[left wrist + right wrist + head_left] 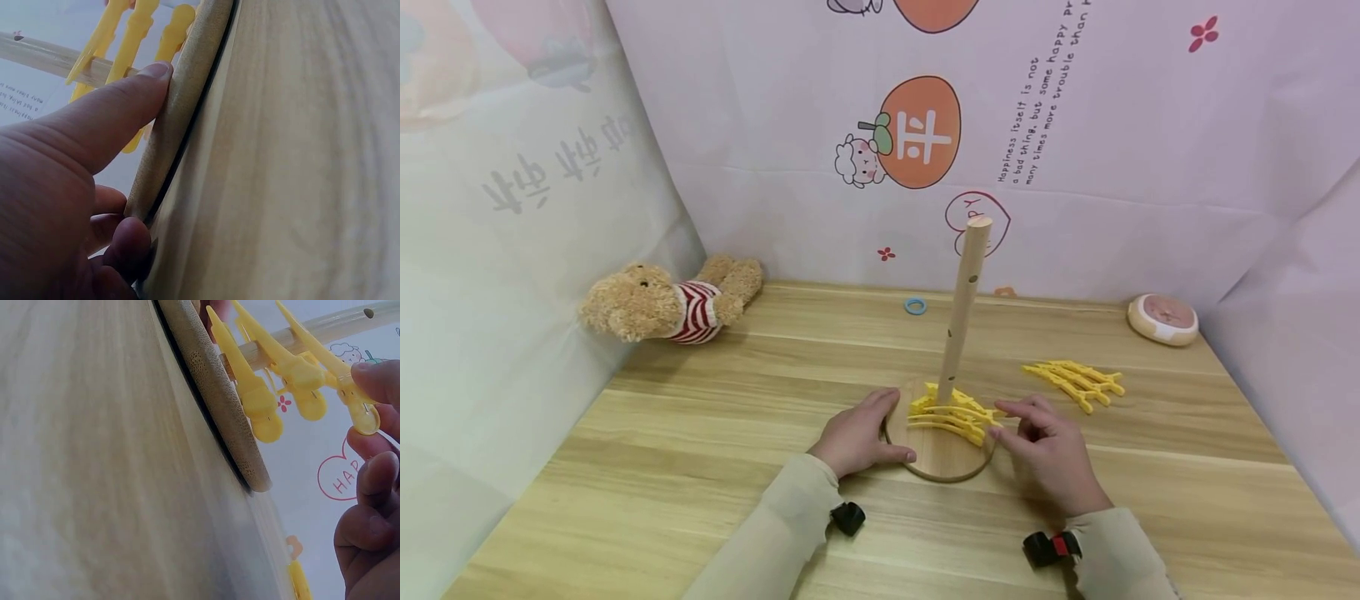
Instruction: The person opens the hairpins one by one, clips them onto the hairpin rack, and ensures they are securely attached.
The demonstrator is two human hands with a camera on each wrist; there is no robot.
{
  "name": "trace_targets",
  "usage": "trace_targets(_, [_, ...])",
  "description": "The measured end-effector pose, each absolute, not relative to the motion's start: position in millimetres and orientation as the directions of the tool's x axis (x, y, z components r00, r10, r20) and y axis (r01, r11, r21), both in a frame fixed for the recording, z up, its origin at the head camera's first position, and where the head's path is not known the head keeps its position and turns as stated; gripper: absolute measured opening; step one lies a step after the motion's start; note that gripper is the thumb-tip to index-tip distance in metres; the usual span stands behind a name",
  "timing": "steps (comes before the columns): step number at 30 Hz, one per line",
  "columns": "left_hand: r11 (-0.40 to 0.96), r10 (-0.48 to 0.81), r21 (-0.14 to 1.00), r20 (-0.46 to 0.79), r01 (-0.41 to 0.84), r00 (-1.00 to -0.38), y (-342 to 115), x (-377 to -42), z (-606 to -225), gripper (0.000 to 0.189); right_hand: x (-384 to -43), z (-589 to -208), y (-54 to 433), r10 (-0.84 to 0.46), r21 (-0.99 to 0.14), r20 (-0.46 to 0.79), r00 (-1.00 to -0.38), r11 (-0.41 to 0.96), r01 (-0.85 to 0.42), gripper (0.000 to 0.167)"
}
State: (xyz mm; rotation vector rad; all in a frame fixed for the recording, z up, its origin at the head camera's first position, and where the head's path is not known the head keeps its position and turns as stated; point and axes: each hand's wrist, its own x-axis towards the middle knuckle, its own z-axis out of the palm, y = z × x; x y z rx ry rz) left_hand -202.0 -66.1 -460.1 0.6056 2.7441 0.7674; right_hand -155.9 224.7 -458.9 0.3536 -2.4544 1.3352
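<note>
A round wooden base [943, 462] with an upright wooden post [962, 308] stands on the table. Yellow plastic pieces [967, 433], slender with pointed tips and knobbed ends, are layered around the foot of the post. My left hand [856, 437] grips the left edge of the base, thumb [128, 106] on the upper face and fingers at the rim. On the other side, my right hand [1054, 457] pinches the knobbed end of the top yellow piece [344, 381] between thumb and fingertips. The post partly hides the pieces behind it.
More yellow pieces [1075, 383] lie on the table right of the base. A blue ring [915, 306] is behind the post. A teddy bear [677, 304] lies at the back left, a round-cornered pink-and-white object [1163, 319] at the back right. Printed cloth [775, 167] encloses the table.
</note>
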Motion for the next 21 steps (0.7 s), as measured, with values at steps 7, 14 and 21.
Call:
trace_targets(7, [0.765,0.461,0.542,-0.083,0.348,-0.884,-66,-200,-456,0.098,-156,-462,216,-0.088,-0.75,0.419,-0.904,0.526,-0.4,0.036])
trace_targets(14, [0.767,0.467,0.531,-0.077,0.36,-0.881,-66,-200,-456,0.098,-155,-463,210,-0.065,-0.774,0.389,-0.919,0.518,-0.364,0.036])
trace_targets(21, [0.769,0.465,0.532,-0.086,0.354,-0.881,-66,-200,-455,0.098,-157,-465,210,-0.037,-0.774,0.395,-0.918,0.526,-0.354,0.036])
